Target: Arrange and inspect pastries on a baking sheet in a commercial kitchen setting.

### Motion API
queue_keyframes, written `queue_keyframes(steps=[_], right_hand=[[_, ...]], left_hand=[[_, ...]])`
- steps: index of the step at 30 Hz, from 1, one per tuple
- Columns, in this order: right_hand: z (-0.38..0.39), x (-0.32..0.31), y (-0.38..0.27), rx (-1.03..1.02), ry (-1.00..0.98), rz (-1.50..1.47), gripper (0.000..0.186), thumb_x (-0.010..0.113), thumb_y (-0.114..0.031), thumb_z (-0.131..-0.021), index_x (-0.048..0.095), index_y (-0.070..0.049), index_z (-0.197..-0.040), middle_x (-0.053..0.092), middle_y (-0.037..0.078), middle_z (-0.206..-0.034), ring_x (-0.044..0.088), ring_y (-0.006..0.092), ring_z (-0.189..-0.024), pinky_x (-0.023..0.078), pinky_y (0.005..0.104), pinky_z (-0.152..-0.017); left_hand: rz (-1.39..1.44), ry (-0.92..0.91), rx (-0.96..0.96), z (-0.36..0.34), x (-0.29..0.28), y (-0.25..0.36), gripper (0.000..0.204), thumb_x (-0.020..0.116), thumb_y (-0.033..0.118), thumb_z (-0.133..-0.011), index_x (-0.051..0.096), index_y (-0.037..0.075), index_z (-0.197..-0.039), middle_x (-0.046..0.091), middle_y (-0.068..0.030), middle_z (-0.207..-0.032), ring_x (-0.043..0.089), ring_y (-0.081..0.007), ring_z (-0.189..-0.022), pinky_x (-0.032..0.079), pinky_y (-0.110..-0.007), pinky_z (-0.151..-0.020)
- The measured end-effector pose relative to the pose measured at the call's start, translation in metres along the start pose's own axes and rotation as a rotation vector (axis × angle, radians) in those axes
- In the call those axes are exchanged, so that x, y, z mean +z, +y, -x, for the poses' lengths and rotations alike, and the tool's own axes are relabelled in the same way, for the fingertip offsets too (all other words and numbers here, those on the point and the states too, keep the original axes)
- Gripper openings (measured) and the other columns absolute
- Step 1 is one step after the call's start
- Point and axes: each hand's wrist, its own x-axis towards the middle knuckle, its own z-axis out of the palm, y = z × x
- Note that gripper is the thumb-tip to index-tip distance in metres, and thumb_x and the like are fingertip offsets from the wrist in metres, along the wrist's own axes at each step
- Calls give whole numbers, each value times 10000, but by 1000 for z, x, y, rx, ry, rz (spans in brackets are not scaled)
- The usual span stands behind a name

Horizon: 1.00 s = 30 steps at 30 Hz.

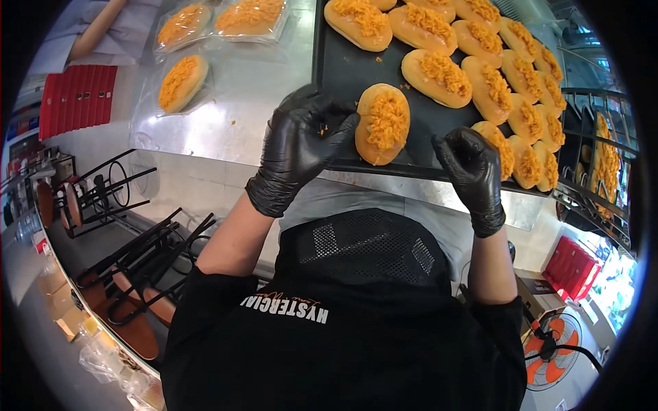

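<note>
A long oval bun topped with orange shreds lies at the near edge of a black baking tray. Beside its left side is my left hand in a black glove, thumb and fingers bent but apart, thumb tip close to the bun; whether it touches is unclear. Across a gap on the bun's right, my right hand, gloved too, has its fingers curled toward the thumb; anything pinched there is too small to make out. Several more topped buns crowd the tray's far and right parts.
On the metal table to the left lie a topped bun on clear plastic and two bagged buns. Another person's arm is at far left. A black rack stands right; stools and a fan are lower down.
</note>
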Motion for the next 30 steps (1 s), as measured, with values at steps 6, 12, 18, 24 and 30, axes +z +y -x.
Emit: queue_keyframes(steps=[6,12,18,24,30], right_hand=[[-39,0,-31,-148,27,-29,170,740,-117,-828,726,-1,-951,677,71,-807,597,195,-641,477,312,-594],[-61,-8,-41,-116,-94,89,165,741,-110,-816,722,-10,-945,672,79,-810,587,184,-612,465,300,-571],[-71,-2,-35,-63,-249,15,176,730,-71,-830,745,-16,-996,672,63,-798,558,151,-651,444,271,-589],[-77,3,-25,-144,-175,31,180,735,-60,-836,738,8,-1002,689,70,-820,585,145,-674,463,258,-610],[-71,-4,-23,78,-187,-98,177,730,-43,-854,725,41,-1009,713,87,-866,607,141,-694,492,254,-645]], left_hand=[[-41,-66,119,-33,15,-8,188,789,111,-762,751,25,-924,629,-53,-818,567,-182,-691,478,-326,-657],[-7,-115,169,-53,22,-14,224,804,96,-767,746,6,-964,621,-56,-885,554,-169,-708,471,-310,-649],[112,-231,237,-71,34,-25,269,819,135,-708,759,51,-956,651,-74,-899,607,-235,-776,519,-366,-742],[144,-310,235,-79,31,-32,238,783,60,-780,750,19,-1011,634,-65,-947,603,-182,-785,499,-292,-715],[-4,-274,217,-70,22,-30,253,786,56,-770,752,35,-1019,634,-67,-965,619,-185,-812,508,-286,-741]])
